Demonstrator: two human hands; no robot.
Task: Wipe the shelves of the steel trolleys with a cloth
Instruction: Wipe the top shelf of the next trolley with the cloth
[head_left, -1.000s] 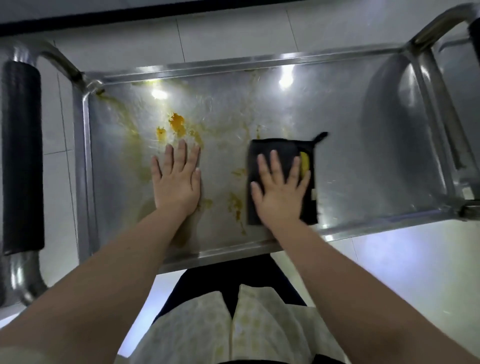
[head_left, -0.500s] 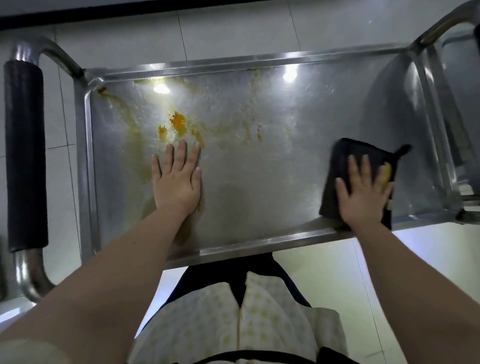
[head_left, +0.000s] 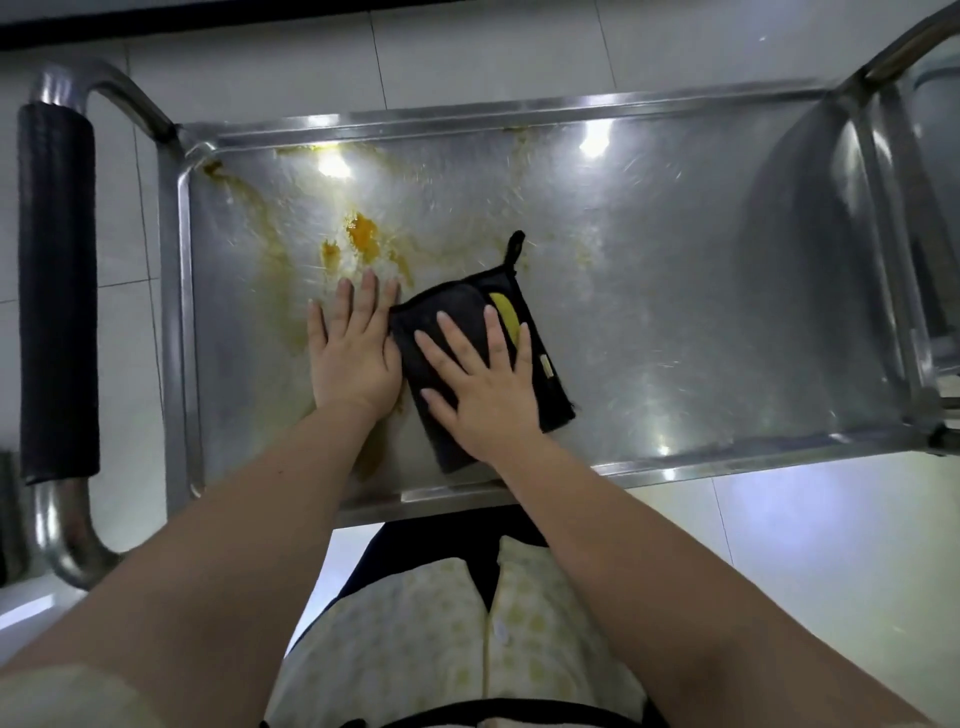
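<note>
We are mid-wipe with 2 open hands, right hand (head_left: 483, 384) flat on the cloth (head_left: 550, 395), left hand (head_left: 356, 353) flat on the shelf (head_left: 701, 312); next, push far-left over the orange stains (head_left: 363, 236).

Your steel trolley shelf (head_left: 675, 312) carries orange-yellow smears (head_left: 363, 236) across its left and far parts. A folded black cloth (head_left: 457, 299) lies flat near the front rim under your right hand (head_left: 488, 395); your left hand (head_left: 356, 353) rests flat on the steel, touching the cloth's edge.
</note>
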